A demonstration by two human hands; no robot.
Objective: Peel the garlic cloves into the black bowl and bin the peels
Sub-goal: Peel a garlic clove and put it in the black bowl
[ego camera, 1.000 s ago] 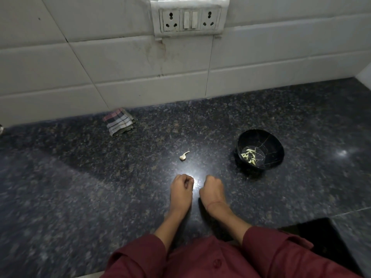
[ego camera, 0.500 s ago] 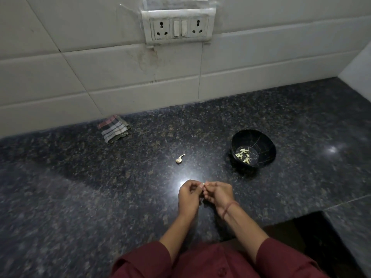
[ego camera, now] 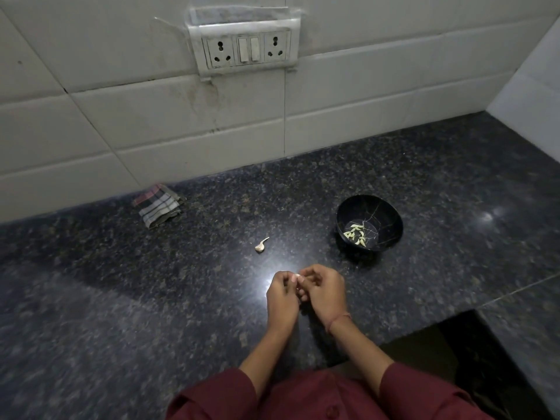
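Dark granite desk (ego camera: pixel 151 298) ran under a tiled wall. Near its front edge a small garlic clove (ego camera: pixel 294 277) sat pinched between both hands, with the left hand (ego camera: pixel 283 294) and right hand (ego camera: pixel 324 291) each keeping a closed grip on it. A second earlier they had rested apart as fists; now they met, so peeling of this clove was probably starting. One unpeeled clove (ego camera: pixel 261 245) lay mid-desk. The black bowl (ego camera: pixel 391 219), holding peeled cloves (ego camera: pixel 356 233), stood toward the right edge, and a folded cloth (ego camera: pixel 159 204) lay at the back edge.

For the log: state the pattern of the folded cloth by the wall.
The cloth is checked, grey and red; head view.
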